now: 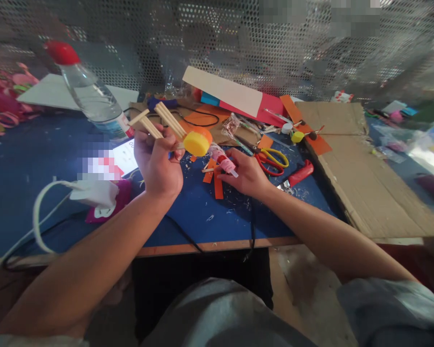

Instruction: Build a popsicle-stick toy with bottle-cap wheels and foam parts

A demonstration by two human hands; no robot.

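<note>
Gripping a cluster of pale wooden sticks, the left hand is closed and raised above the blue table. A round yellow-and-orange piece sits just beside those fingers, between the two hands. The right hand pinches a slim pink tube narrowly, its clear nozzle tilted down towards the wearer; the grip seems chosen to leave that tip uncovered. The sticks appear splayed upward so their ends stay free. Scissors and a red-handled cutter lie near the right forearm, probably for easy reach, with orange strips beneath the right hand.

The left palm hides the sticks' lower ends, and whether the round piece is fixed to them cannot be told. The tube's label is unreadable, glare washes out part of the phone, and items at both side edges are blurred.
</note>
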